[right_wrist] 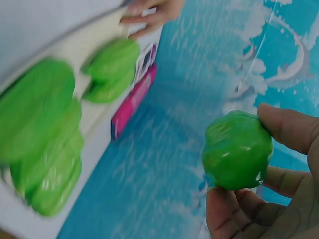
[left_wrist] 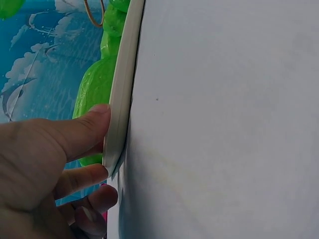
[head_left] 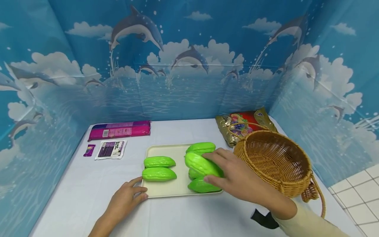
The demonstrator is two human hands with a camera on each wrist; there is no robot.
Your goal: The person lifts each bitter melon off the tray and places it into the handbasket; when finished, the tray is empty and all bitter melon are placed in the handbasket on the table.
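A shallow cream tray (head_left: 181, 188) lies on the white table, bearing several green bitter melons. Two of them, a rear melon (head_left: 159, 161) and a front melon (head_left: 159, 174), lie side by side at its left end. More lie at the right end, including a back melon (head_left: 202, 147) and a front melon (head_left: 203, 186). My left hand (head_left: 125, 199) holds the tray's front left corner, thumb against the rim (left_wrist: 124, 74) in the left wrist view. Above the right-hand melons, my right hand (head_left: 237, 174) grips another bitter melon (head_left: 201, 163) between thumb and fingers, tilted and lifted off the others.
A wicker basket (head_left: 272, 161) stands to the right of the tray, with a gold and red bag (head_left: 245, 123) behind it. Pink packs (head_left: 121, 130), a white and purple sachet (head_left: 111, 149) and a small purple packet (head_left: 89, 150) lie at back left. Near my right forearm is a black strip (head_left: 264, 220).
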